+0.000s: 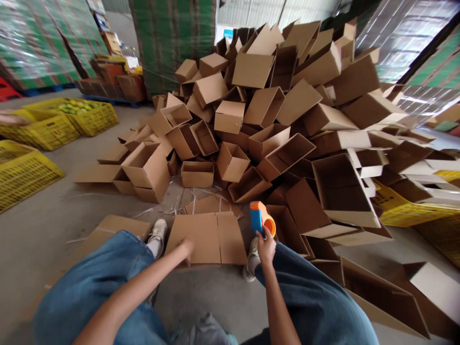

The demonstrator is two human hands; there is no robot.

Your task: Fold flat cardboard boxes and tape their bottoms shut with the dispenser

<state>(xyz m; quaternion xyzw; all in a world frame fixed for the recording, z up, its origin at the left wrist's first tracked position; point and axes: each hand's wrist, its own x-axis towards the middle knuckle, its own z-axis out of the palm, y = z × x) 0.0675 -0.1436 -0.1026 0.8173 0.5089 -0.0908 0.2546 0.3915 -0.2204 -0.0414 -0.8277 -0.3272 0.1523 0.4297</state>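
Note:
Between my feet lies a flat, folded cardboard box (201, 235), with a seam across its right part. My left hand (186, 249) is at its near left edge, fingers curled around the cardboard; the fingertips are partly hidden. My right hand (266, 247) grips an orange and blue tape dispenser (261, 219) by its lower end. The dispenser is held up just right of the flat box, above my right shoe, and does not touch the cardboard.
A tall heap of open cardboard boxes (230, 117) rises ahead and spreads right. Yellow crates (53, 127) stand at left, one holding green-yellow fruit (77, 106); another person's blurred arm (12, 118) reaches over them. More flat cardboard (108, 230) lies by my left shoe.

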